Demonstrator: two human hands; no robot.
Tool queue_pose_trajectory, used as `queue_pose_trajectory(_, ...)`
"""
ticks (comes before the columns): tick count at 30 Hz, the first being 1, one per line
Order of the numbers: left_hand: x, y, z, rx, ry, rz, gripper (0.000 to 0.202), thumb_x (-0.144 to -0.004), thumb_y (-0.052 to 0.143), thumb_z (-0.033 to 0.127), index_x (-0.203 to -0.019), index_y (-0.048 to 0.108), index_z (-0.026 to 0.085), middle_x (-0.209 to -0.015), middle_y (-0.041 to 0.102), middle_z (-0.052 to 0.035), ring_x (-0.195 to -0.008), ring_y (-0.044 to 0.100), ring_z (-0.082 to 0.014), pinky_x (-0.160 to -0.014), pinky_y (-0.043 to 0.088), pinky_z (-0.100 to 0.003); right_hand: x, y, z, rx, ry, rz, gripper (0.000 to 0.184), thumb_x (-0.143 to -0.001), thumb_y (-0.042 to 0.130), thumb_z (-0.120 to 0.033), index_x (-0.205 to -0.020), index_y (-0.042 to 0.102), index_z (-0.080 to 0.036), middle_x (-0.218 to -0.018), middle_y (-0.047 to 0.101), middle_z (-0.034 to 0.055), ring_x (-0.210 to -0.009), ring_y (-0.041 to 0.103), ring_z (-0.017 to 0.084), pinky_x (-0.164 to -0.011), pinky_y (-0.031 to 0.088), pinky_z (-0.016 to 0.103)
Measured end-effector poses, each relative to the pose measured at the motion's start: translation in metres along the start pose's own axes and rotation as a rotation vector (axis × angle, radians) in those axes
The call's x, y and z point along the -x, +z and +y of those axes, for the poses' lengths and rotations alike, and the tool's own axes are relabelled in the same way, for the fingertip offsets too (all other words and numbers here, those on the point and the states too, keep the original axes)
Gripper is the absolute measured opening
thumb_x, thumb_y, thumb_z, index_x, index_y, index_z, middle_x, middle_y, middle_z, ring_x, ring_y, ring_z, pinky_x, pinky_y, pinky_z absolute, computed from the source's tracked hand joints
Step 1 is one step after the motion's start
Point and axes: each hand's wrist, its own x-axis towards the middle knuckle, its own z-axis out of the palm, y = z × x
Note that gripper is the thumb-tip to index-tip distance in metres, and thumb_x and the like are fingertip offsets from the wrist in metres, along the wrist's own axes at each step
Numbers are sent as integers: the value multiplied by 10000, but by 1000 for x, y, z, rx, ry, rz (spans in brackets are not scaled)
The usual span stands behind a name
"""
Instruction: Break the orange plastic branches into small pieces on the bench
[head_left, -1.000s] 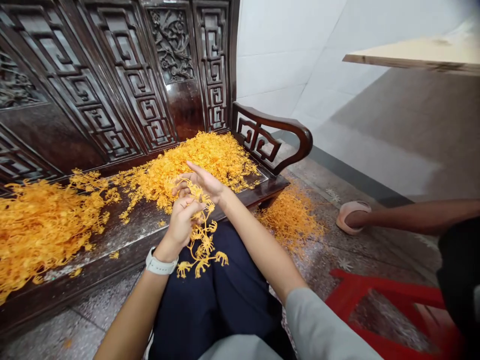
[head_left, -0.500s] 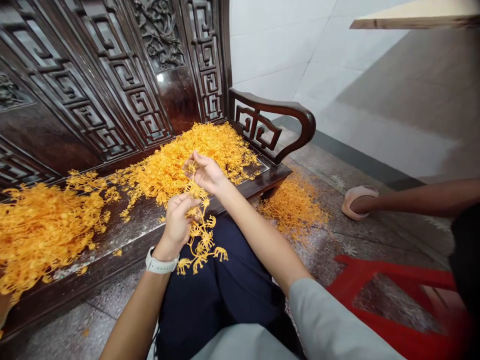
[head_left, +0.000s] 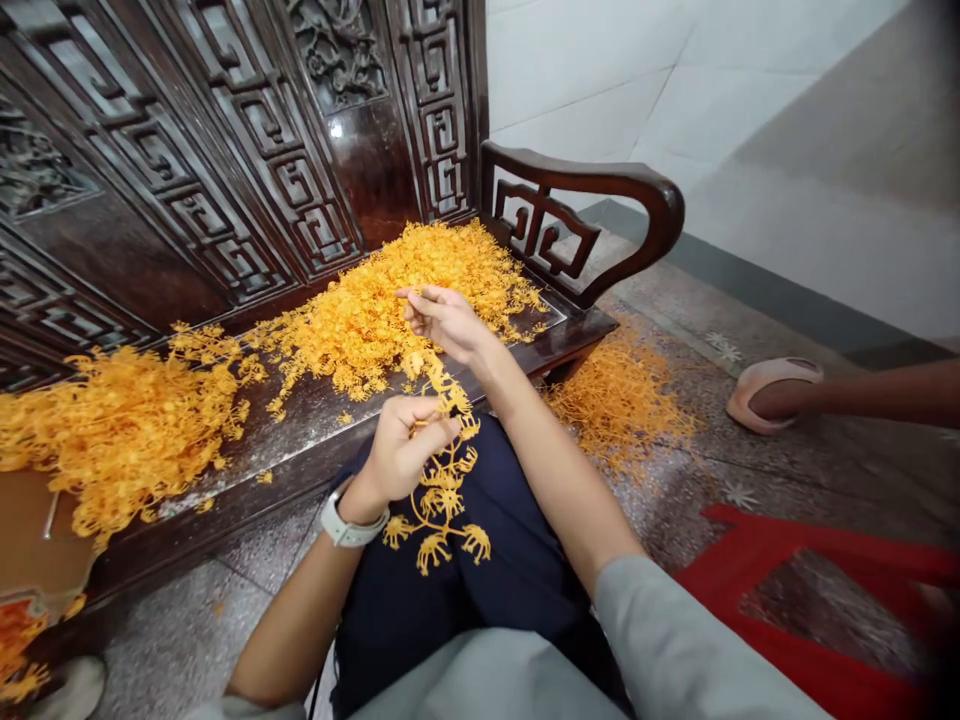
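My left hand (head_left: 409,446), with a pale watch (head_left: 354,516) on its wrist, pinches a yellow-orange plastic flower sprig (head_left: 442,495). The sprig's branching stems and claw-like heads hang over my dark-trousered lap. My right hand (head_left: 444,322) is above and beyond the sprig's upper end, in front of a large pile of similar yellow pieces (head_left: 420,270). Its fingers point left and are drawn together; whether a small piece sits between them is unclear. Both hands are over the front edge of a dark wooden bench (head_left: 300,425).
Another yellow pile (head_left: 150,420) covers the bench's left part. A carved armrest (head_left: 600,180) closes its right end. Thin orange stems (head_left: 622,400) lie heaped on the floor. A red stool (head_left: 817,560) and another person's foot in a pink shoe (head_left: 772,395) are at the right.
My hands have moved apart: the left, with the sprig, is lower and closer to my lap, while the right has come off the sprig's upper part. The view has also shifted slightly.
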Motion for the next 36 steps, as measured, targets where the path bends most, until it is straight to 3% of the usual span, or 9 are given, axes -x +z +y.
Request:
queue_pose_trajectory(3, -5, -5, -15, 137, -34, -2, 538, -893, 744, 361, -553, 364, 192, -528, 311, 45, -508, 235, -90, -535, 187, -312, -9, 10, -14, 19, 63, -151, 189, -1040, 701, -347, -1065, 732, -163, -786, 717, 0, -626, 585, 81, -603, 499, 180)
queue_pose_trajectory(6, -5, -3, -22, 193, -72, 63, 514, -873, 761, 327, -548, 390, 186, -533, 353, 40, -505, 293, -89, -532, 208, -303, -25, 12, -16, 49, 241, 102, 400, -1075, 588, -536, -982, 697, -163, -725, 703, 22, -505, 454, 85, -457, 405, 192)
queue_pose_trajectory(8, -6, 0, -19, 253, -92, 124, 510, -825, 772, 295, -524, 375, 185, -507, 336, 47, -479, 287, -78, -515, 221, -289, -26, 13, -10, 121, 300, 124, 458, -1073, 560, -580, -949, 698, -161, -742, 721, 52, -497, 434, 90, -419, 364, 199)
queue_pose_trajectory(13, -16, 0, 1, 474, -176, 246, 465, -654, 781, 242, -485, 350, 193, -443, 264, 79, -379, 205, -37, -430, 204, -243, 16, 29, 1, 194, 175, -376, 558, -1013, 589, -716, -919, 725, -183, -859, 746, 74, -760, 655, 161, -580, 510, 230)
queue_pose_trajectory(18, -19, -9, 4, 588, -133, 244, 439, -648, 769, 260, -507, 357, 200, -419, 258, 87, -333, 168, -25, -394, 178, -230, 38, 40, -3, 243, -41, -533, 545, -832, 856, -679, -816, 653, -174, -850, 673, 37, -751, 598, 123, -622, 487, 226)
queue_pose_trajectory(21, -17, -11, 1, 608, -95, 239, 477, -669, 777, 260, -512, 331, 198, -430, 250, 87, -340, 193, -24, -405, 220, -223, 34, 45, 1, 168, -83, -400, 494, -860, 870, -597, -817, 581, -198, -810, 609, 6, -731, 548, 112, -646, 489, 224)
queue_pose_trajectory(28, -24, -6, -3, 505, -184, 377, 288, -612, 753, 208, -546, 472, 198, -507, 360, 74, -381, 309, -39, -385, 238, -193, 17, 57, 6, -41, 38, 68, 231, -1023, 586, -169, -849, 446, -225, -770, 533, -25, -645, 468, 100, -607, 425, 211)
queue_pose_trajectory(31, -18, -9, 7, 368, -217, 420, 252, -609, 732, 227, -543, 490, 200, -525, 427, 50, -410, 388, -64, -380, 248, -196, -5, 52, -1, -15, 27, 143, 260, -1015, 599, -168, -837, 420, -233, -747, 500, -39, -611, 427, 95, -593, 372, 216)
queue_pose_trajectory(36, 8, -28, 42, -7, -97, 136, 403, -743, 767, 218, -498, 451, 172, -489, 397, 34, -441, 323, -52, -432, 245, -208, -54, 17, -50, -20, -159, 461, 384, -1151, 442, -333, -797, 317, -254, -684, 348, -60, -593, 286, 111, -598, 298, 252)
